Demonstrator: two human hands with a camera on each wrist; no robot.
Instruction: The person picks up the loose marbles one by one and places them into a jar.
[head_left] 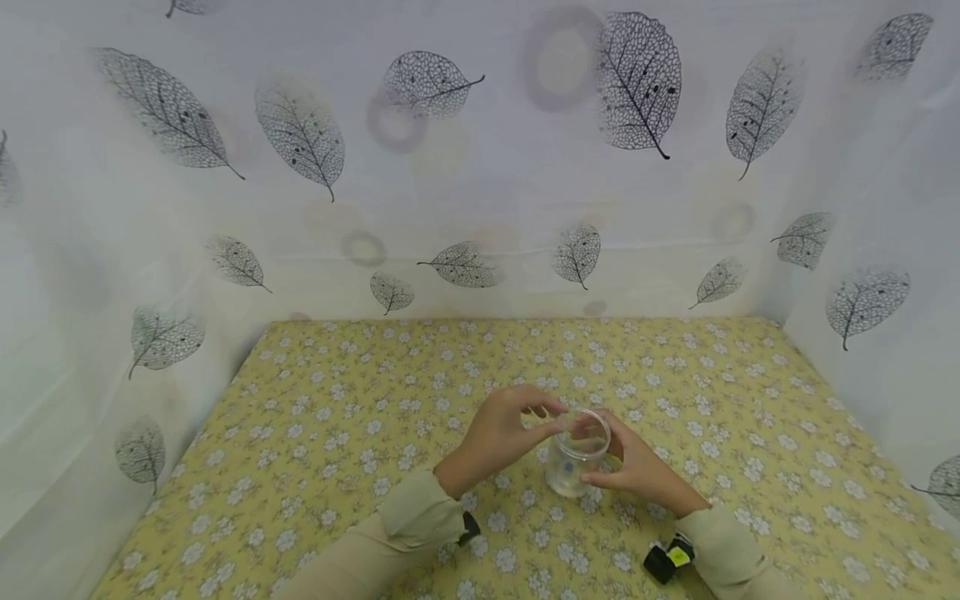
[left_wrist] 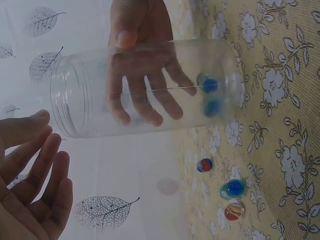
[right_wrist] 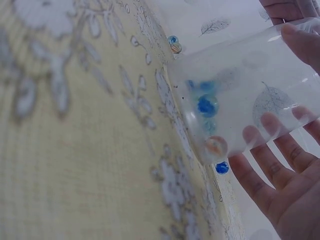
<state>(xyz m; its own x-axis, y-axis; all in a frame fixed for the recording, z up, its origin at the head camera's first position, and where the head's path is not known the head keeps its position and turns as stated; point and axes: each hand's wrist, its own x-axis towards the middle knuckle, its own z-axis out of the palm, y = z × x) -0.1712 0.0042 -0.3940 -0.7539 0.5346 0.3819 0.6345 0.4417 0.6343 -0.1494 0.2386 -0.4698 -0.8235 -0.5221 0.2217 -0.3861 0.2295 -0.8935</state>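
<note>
A clear plastic jar [head_left: 567, 475] stands on the flowered cloth, its mouth uncovered. My right hand [head_left: 641, 471] holds it from the side, fingers and thumb around the wall. At the rim is my left hand [head_left: 506, 429], its fingers loosely bent; in the left wrist view they are beside the jar mouth with nothing visible between them. Inside the jar, near its bottom, lie several marbles, among them a blue marble [right_wrist: 206, 106] and an orange-and-clear marble [right_wrist: 216, 147]. Outside it on the cloth are a red-and-blue marble [left_wrist: 204, 165], a blue-green marble [left_wrist: 233, 188] and a red-and-yellow marble [left_wrist: 233, 211].
A yellow cloth [head_left: 337, 417] with white flowers covers the table. White curtains [head_left: 510, 183] with dark leaf prints hang behind it and at both sides. Dark wrist straps with small devices [head_left: 670, 558] are on the forearms.
</note>
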